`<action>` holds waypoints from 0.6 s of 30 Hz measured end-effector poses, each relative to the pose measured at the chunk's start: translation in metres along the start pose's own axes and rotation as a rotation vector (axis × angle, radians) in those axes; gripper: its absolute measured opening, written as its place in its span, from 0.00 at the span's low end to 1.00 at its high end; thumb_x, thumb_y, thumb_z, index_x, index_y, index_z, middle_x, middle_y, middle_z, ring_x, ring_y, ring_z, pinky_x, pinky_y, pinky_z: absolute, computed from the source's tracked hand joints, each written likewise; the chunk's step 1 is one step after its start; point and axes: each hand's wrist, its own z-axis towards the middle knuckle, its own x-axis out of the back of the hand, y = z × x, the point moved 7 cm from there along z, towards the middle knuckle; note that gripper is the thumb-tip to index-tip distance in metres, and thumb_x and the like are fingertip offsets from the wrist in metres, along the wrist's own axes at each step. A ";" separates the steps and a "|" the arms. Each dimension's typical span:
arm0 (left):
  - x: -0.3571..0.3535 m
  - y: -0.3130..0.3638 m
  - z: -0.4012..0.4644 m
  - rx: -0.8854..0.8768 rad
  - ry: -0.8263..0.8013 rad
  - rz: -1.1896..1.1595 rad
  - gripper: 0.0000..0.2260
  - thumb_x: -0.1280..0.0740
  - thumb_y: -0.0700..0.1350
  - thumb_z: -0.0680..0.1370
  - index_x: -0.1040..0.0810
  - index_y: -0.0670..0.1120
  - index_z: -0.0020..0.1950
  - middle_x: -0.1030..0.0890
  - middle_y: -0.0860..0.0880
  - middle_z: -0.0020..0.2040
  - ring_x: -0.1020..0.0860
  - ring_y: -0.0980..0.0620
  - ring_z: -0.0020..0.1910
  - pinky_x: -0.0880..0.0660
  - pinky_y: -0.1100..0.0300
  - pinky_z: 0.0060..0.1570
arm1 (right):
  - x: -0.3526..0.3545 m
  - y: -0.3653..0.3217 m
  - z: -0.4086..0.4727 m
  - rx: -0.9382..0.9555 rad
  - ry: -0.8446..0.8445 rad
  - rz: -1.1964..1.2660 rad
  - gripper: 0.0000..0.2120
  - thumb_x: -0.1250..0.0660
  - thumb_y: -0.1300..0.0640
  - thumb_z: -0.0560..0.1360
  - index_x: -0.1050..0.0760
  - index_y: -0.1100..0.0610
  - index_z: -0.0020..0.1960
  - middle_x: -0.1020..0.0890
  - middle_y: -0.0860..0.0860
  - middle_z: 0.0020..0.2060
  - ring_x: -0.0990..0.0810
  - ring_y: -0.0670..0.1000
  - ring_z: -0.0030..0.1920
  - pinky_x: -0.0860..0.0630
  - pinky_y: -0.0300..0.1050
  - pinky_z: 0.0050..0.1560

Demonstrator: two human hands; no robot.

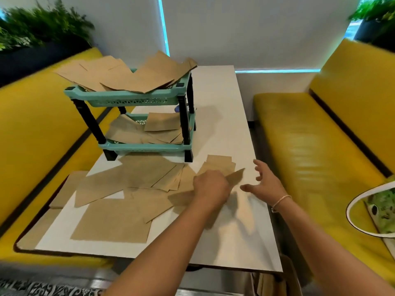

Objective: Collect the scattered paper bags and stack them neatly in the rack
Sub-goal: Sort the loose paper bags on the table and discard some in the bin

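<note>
With both tiers of the teal rack [136, 99] loosely heaped, many paper bags [119, 210] are left strewn on the white table [235, 242], one pinched by the left hand [210, 185], the right hand [265, 182] spread empty.

Bright, even daylight from a cyan-glowing window strip [163, 26] behind white blinds [245, 28]. Soft shadows of hands [210, 185] and arms across the white bench [235, 129], darker under the rack [136, 99]. Streaky glare on the right yellow seat [310, 159]. Strong wide-angle bending at the edges, with bench sides splayed outward. Slight motion blur overall; plants [42, 28] at the top corners smeared, floor pattern at the bottom left soft.
</note>
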 end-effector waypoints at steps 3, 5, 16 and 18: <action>0.016 0.007 0.002 -0.089 -0.010 -0.218 0.11 0.43 0.43 0.76 0.21 0.47 0.49 0.22 0.47 0.46 0.24 0.46 0.47 0.32 0.59 0.41 | -0.011 -0.014 0.010 0.039 -0.092 0.090 0.29 0.26 0.64 0.68 0.31 0.56 0.66 0.24 0.56 0.59 0.25 0.58 0.60 0.25 0.50 0.60; 0.020 -0.004 0.007 -0.112 -0.031 -0.387 0.11 0.44 0.43 0.77 0.21 0.47 0.47 0.21 0.47 0.48 0.24 0.45 0.49 0.30 0.58 0.42 | -0.014 -0.017 0.015 0.042 -0.121 0.088 0.16 0.30 0.65 0.71 0.24 0.60 0.58 0.21 0.56 0.51 0.23 0.58 0.56 0.25 0.48 0.55; -0.019 -0.181 0.049 0.322 -0.024 -0.222 0.21 0.38 0.56 0.78 0.34 0.48 0.67 0.31 0.41 0.66 0.32 0.41 0.65 0.32 0.46 0.65 | 0.013 0.013 0.028 -0.104 0.110 -0.093 0.13 0.34 0.62 0.76 0.23 0.60 0.59 0.20 0.55 0.48 0.25 0.54 0.47 0.28 0.46 0.50; -0.029 -0.192 0.048 0.311 -0.063 -0.116 0.19 0.40 0.55 0.79 0.34 0.48 0.67 0.29 0.41 0.65 0.30 0.41 0.63 0.32 0.47 0.63 | 0.017 0.019 0.029 -0.120 0.107 -0.148 0.13 0.35 0.61 0.76 0.23 0.59 0.60 0.20 0.54 0.49 0.25 0.54 0.47 0.29 0.46 0.49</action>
